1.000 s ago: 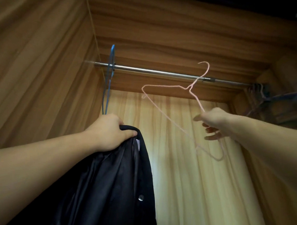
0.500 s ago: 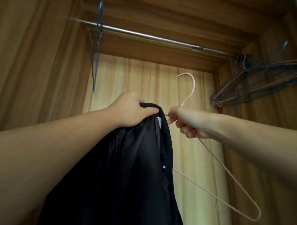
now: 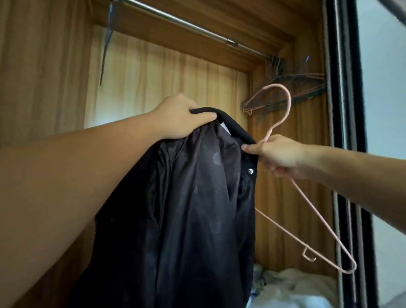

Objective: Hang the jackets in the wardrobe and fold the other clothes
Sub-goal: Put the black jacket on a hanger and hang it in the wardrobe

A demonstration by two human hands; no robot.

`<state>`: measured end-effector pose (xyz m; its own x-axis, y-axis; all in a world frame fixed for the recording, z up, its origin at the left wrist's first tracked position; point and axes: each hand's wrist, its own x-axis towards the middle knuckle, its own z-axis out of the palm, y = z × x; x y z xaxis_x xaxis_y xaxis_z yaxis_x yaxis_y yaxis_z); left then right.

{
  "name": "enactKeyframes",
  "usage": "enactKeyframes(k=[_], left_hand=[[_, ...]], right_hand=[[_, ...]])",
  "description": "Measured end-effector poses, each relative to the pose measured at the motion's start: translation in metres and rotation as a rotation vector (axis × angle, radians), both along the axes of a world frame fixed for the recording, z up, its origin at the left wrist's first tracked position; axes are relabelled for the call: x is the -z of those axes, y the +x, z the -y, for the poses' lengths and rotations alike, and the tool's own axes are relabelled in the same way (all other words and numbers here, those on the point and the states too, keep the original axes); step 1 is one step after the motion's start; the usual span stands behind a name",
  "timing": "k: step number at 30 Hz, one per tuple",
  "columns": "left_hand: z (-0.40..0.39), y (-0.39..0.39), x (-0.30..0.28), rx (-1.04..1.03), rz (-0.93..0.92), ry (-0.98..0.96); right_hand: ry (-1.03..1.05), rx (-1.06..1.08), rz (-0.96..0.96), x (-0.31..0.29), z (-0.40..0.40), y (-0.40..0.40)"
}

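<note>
A black jacket with a shiny lining and a metal snap hangs in front of the open wardrobe. My left hand grips its collar from the left at the top. My right hand holds a pink wire hanger by its neck, and its thumb and forefinger also pinch the right end of the collar. The hanger's hook points up; its triangle hangs down to the right, outside the jacket. The metal rail runs across the top of the wardrobe.
A blue hanger hangs on the rail at the left. Several wire hangers are bunched at the rail's right end. Light-coloured clothes lie on the wardrobe floor. The dark sliding-door frame stands at the right.
The view has tilted down, so the rail sits higher in the frame. My right hand brought the pink hanger over to the jacket's collar and now pinches it too. My left hand keeps its grip.
</note>
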<state>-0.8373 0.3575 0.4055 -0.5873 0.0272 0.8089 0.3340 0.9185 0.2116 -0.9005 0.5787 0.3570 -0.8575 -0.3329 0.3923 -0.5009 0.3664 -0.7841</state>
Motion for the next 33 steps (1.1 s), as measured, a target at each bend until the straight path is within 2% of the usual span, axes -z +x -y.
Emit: enactKeyframes(k=[4,9,14,18,21,25,28,33], left_hand=[[-0.048,0.066,0.003,0.093,-0.006,0.000],[-0.121,0.105,0.022,0.247,0.125,-0.037],[-0.185,0.123,0.060,0.380,0.232,-0.053],[-0.229,0.125,0.129,0.527,0.405,-0.062],[-0.253,0.127,0.192,0.642,0.474,0.082],[-0.273,0.126,0.255,0.643,0.537,0.160],[-0.293,0.129,0.253,0.721,0.615,0.211],[-0.334,0.151,0.231,1.213,0.908,0.434]], right_hand=[[-0.022,-0.076,0.034,-0.010,-0.061,0.058],[-0.133,-0.103,0.120,0.013,-0.150,0.125],[-0.260,0.147,0.127,0.033,-0.213,0.190],[-0.357,0.379,0.090,0.042,-0.238,0.236],[-0.322,0.538,0.069,0.044,-0.249,0.266],[-0.214,0.688,0.075,0.052,-0.263,0.298],[-0.207,0.800,0.079,0.061,-0.287,0.324],[-0.199,0.954,0.059,0.085,-0.356,0.381]])
